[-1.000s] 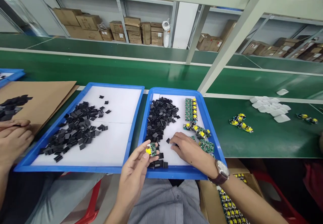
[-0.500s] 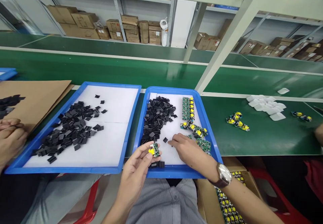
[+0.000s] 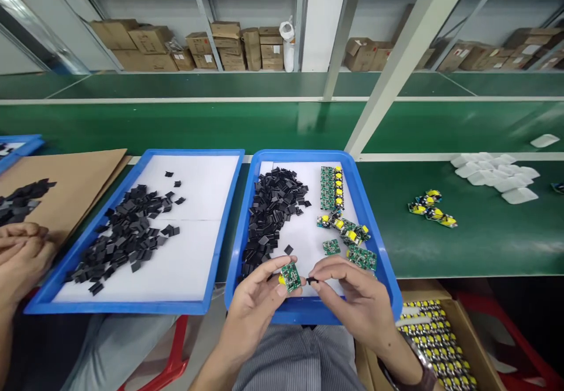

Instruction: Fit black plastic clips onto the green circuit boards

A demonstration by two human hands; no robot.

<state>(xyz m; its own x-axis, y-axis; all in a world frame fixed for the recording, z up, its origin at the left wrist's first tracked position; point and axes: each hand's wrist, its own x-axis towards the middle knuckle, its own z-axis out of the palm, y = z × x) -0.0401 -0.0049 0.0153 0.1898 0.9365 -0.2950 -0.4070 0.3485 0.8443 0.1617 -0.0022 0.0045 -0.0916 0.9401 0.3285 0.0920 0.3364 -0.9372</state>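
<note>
My left hand [image 3: 258, 300] pinches a small green circuit board [image 3: 290, 276] with a yellow part, held over the near edge of a blue tray [image 3: 247, 226]. Just right of it, my right hand [image 3: 352, 297] pinches a small black square piece [image 3: 312, 280] between thumb and forefinger, close to the board. On the tray's white liner lie a heap of black pieces [image 3: 273, 209], a neat row of green boards [image 3: 331, 186] and several loose boards [image 3: 348, 238].
A second blue tray [image 3: 132, 306] with black pieces sits to the left. Another person's hands [image 3: 20, 259] rest at the far left by brown cardboard [image 3: 74, 179]. White casings [image 3: 493, 174] and boards [image 3: 432, 209] lie on the green bench. A carton of boards [image 3: 436, 344] stands lower right.
My right hand has lifted off the tray liner with a black piece and come toward the board in my left hand. The view has shifted slightly.
</note>
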